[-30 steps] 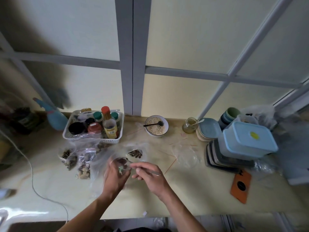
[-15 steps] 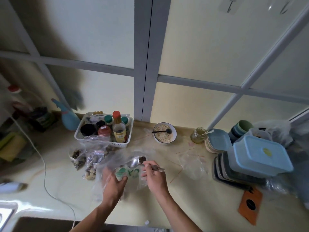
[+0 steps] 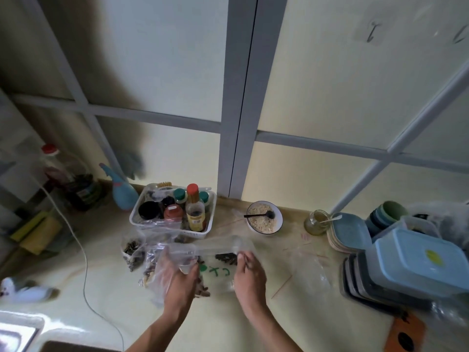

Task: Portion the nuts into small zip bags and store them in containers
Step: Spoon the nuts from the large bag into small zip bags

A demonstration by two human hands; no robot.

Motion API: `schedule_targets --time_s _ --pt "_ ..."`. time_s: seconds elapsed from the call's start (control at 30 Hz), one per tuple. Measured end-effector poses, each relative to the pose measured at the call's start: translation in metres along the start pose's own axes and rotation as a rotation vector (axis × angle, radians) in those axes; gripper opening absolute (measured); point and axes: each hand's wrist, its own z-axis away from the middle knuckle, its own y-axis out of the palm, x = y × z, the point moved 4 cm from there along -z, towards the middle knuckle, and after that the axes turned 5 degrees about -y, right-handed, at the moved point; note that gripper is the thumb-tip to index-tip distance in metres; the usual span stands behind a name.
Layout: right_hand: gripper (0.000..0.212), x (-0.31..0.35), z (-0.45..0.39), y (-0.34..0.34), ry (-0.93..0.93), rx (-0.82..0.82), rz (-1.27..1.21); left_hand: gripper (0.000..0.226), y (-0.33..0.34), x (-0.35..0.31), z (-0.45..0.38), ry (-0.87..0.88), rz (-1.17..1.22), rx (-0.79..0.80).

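**Head view: both hands hold the zip bag open over the counter**

The left hand [image 3: 179,275] and right hand [image 3: 250,271] each pinch a side of the clear zip bag [image 3: 215,271], fingers closed on the plastic, likely to keep its mouth spread for filling. Dark nuts [image 3: 225,257] sit inside. The blue-lidded container [image 3: 416,262] waits well to the right on the counter [image 3: 101,288].

Counter [image 3: 106,288]: basket [image 3: 142,222] of bottles at the back, left of centre, against the wall. Bowl [image 3: 278,226] to its right, spoon [image 3: 258,215] in it. Jar [image 3: 313,223] further right, beside stacked plates [image 3: 350,232]. Lidded containers [image 3: 416,262] stacked at far right, cups [image 3: 388,214] behind them. Zip bag [image 3: 218,270] at front centre, between left hand [image 3: 177,278] and right hand [image 3: 250,273]. Bagged nuts [image 3: 132,250] left of the hands, before the basket. Cable [image 3: 83,262] at left.
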Motion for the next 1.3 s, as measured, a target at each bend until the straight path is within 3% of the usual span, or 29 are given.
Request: schedule_targets --time_s 0.07,0.13,0.23,0.3,0.53,0.63,0.77,0.9,1.17,1.3 --pt "0.031 0.008 0.001 -0.015 -0.035 -0.035 0.019 0.080 0.007 -0.015 0.009 -0.061 0.059 0.047" --pt "0.031 0.011 0.003 -0.028 -0.035 -0.061 0.059 0.055 0.012 -0.022 0.015 -0.172 0.071 0.114" --pt "0.027 0.003 0.008 -0.030 0.016 0.030 0.124 0.024 0.014 -0.020 0.019 -0.255 -0.014 0.202" --pt "0.028 -0.007 0.010 -0.023 0.058 0.126 0.180 0.021 0.014 -0.014 0.021 -0.272 -0.110 0.246" --pt "0.023 -0.001 0.019 -0.006 -0.042 0.142 0.190 0.103 0.015 0.047 -0.011 -0.207 -0.352 0.185" --pt "0.026 0.008 0.017 0.007 -0.098 0.185 0.178 0.102 0.015 0.060 -0.019 -0.119 -0.398 0.137" --pt "0.049 0.019 0.020 0.023 -0.177 0.247 0.252 0.105 0.025 0.090 -0.035 -0.191 -0.382 0.119" --pt "0.043 0.030 0.025 0.040 -0.249 0.317 0.282 0.110 0.010 0.040 -0.003 -0.085 -0.386 0.155" --pt "0.046 0.034 0.029 0.068 -0.130 0.171 0.048 0.111 -0.012 -0.003 0.015 0.245 -0.538 -0.051" --pt "0.040 0.029 0.021 0.083 -0.047 0.249 -0.049 0.113 -0.019 -0.013 0.018 0.323 -0.571 -0.079"
